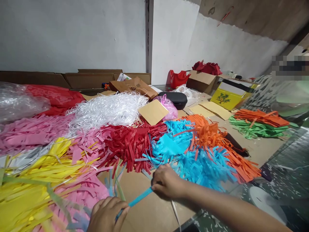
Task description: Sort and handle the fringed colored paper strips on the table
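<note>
A narrow blue strip (141, 196), which looks like twisted tissue paper, stretches between my two hands above the cardboard surface. My left hand (106, 212) pinches its lower end at the bottom of the view. Closed in a fist, my right hand (167, 182) grips the upper end, close to the fringed blue paper (200, 167). A thin white string (175, 212) hangs below my right wrist. Beside my left hand lie fringed pink paper (84, 190) and fringed yellow paper (26, 199). Fringed red paper (130, 145) is beyond both hands.
Behind the fringes sit a heap of white string (108, 109), a tan card (153, 112) and a black case (175, 99). Orange fringe (207, 135) and green fringe (256, 127) lie right. A yellow box (225, 96) stands farther back. Another person (292, 96) is at the right edge.
</note>
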A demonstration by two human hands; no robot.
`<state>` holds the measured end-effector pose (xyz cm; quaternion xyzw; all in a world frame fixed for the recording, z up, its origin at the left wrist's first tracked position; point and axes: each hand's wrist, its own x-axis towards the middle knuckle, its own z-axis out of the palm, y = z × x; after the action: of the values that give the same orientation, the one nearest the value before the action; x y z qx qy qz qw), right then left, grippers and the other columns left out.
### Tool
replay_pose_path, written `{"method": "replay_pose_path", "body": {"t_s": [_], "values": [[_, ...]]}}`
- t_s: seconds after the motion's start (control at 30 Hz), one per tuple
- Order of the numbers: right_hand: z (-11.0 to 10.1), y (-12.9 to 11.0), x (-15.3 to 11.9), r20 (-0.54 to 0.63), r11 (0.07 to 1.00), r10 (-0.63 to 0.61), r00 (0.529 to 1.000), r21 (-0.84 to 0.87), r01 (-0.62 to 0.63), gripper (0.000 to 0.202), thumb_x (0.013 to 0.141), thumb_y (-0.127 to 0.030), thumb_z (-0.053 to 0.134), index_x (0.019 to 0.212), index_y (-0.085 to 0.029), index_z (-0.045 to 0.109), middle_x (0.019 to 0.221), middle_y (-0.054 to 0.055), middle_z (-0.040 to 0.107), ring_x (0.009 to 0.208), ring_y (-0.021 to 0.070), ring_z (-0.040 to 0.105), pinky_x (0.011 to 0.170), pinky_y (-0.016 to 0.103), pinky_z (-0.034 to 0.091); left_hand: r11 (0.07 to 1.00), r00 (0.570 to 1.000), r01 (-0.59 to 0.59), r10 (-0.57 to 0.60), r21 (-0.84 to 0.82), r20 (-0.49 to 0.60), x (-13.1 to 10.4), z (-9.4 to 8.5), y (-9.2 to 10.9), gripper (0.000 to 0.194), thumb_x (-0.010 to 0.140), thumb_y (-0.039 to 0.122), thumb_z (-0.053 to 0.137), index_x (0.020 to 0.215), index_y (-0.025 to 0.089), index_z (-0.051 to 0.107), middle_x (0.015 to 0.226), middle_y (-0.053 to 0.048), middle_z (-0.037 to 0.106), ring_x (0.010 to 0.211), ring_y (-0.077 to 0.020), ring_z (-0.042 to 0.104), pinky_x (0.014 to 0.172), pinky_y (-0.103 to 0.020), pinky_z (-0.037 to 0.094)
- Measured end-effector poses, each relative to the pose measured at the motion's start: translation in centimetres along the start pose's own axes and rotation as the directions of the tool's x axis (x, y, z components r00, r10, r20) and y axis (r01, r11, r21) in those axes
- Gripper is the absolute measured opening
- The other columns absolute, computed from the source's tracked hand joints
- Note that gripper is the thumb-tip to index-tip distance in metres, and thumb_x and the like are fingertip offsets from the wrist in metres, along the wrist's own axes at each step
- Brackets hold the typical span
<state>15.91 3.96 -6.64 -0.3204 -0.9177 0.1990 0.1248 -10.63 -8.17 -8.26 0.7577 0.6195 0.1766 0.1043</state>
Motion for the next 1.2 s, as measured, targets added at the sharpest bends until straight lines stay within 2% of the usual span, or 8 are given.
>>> {"method": "replay_pose_path", "body": {"t_s": [0.2,0.3,0.4,0.5,0.7,0.9,1.1,1.2], "values": [[0.0,-0.7,0.5,0.008,0.996,0.055,0.998,-0.072,-0.054,0.013,0.078,-0.028,0.081,0.079,-0.02,0.072,0.083,0.001,0.073,0.082,0.0209,0.059,0.071,0.035,0.029,0.986,0.977,0.145,-0.156,0.088,0.148,1.2,-0.8,1.7,0.024,0.093,0.027,0.049,0.084,0.026,0.07,0.087,0.0,0.074,0.091,-0.0236,0.066,0.085,-0.043,0.038],[0.0,-0.8,0.1,-0.051,0.986,-0.118,0.992,-0.124,0.111,0.007,0.088,-0.03,0.072,0.09,-0.023,0.071,0.1,0.001,0.074,0.097,0.0226,0.058,0.084,0.041,0.03,0.984,1.0,-0.031,0.031,0.177,0.006,0.9,-0.3,2.0,0.03,0.09,0.013,0.049,0.097,0.031,0.072,0.097,0.002,0.075,0.098,-0.0213,0.064,0.092,-0.043,0.034],[0.1,-0.9,-0.2,-0.104,0.864,-0.461,0.881,-0.28,0.418,0.016,0.098,-0.026,0.06,0.085,-0.021,0.068,0.097,0.001,0.073,0.102,0.0216,0.056,0.094,0.045,0.028,0.935,0.947,-0.217,0.271,0.281,-0.171,0.6,0.8,2.4,0.042,0.081,0.001,0.047,0.093,0.031,0.074,0.093,0.003,0.077,0.097,-0.02,0.061,0.099,-0.041,0.031],[0.5,-0.9,0.2,-0.054,0.742,-0.587,0.808,-0.435,0.51,0.022,0.098,-0.019,0.057,0.078,-0.016,0.064,0.082,0.003,0.067,0.091,0.0212,0.054,0.093,0.044,0.029,0.909,0.903,-0.281,0.359,0.308,-0.236,1.1,1.2,3.0,0.033,0.08,0.006,0.049,0.091,0.025,0.074,0.087,-0.001,0.077,0.094,-0.0216,0.06,0.099,-0.041,0.03],[0.4,-0.6,1.1,-0.015,0.802,-0.485,0.875,-0.407,0.438,0.022,0.098,-0.027,0.058,0.079,-0.016,0.061,0.08,0.002,0.066,0.078,0.0194,0.053,0.073,0.039,0.029,0.924,0.881,-0.302,0.364,0.233,-0.302,2.6,0.5,3.6,0.031,0.091,0.012,0.044,0.078,0.025,0.069,0.074,0.002,0.071,0.083,-0.0189,0.059,0.097,-0.042,0.03],[0.1,-2.2,1.6,0.091,0.693,-0.554,0.827,-0.5,0.52,0.018,0.097,-0.018,0.056,0.083,-0.013,0.065,0.083,0.006,0.068,0.08,0.0231,0.056,0.083,0.046,0.032,0.932,0.902,-0.286,0.34,0.222,-0.266,3.1,0.6,3.6,0.025,0.089,0.014,0.049,0.077,0.024,0.069,0.074,0.001,0.069,0.083,-0.0202,0.06,0.097,-0.044,0.032],[0.5,-2.2,3.2,0.037,0.834,-0.381,0.924,-0.419,0.36,0.016,0.091,-0.029,0.062,0.08,-0.016,0.063,0.074,0.001,0.065,0.072,0.0193,0.052,0.072,0.04,0.03,0.931,0.886,-0.261,0.336,0.255,-0.32,3.8,1.0,3.7,0.026,0.087,0.014,0.048,0.07,0.022,0.066,0.067,0.002,0.065,0.078,-0.0199,0.06,0.093,-0.044,0.034],[1.1,-2.5,2.5,-0.038,0.827,-0.408,0.912,-0.439,0.351,0.017,0.092,-0.034,0.063,0.091,-0.017,0.064,0.086,0.003,0.067,0.082,0.0221,0.052,0.082,0.044,0.031,0.931,0.883,-0.244,0.328,0.271,-0.336,3.2,1.4,3.5,0.03,0.089,0.01,0.045,0.072,0.022,0.066,0.07,0.001,0.067,0.079,-0.0199,0.06,0.093,-0.043,0.035]]}}
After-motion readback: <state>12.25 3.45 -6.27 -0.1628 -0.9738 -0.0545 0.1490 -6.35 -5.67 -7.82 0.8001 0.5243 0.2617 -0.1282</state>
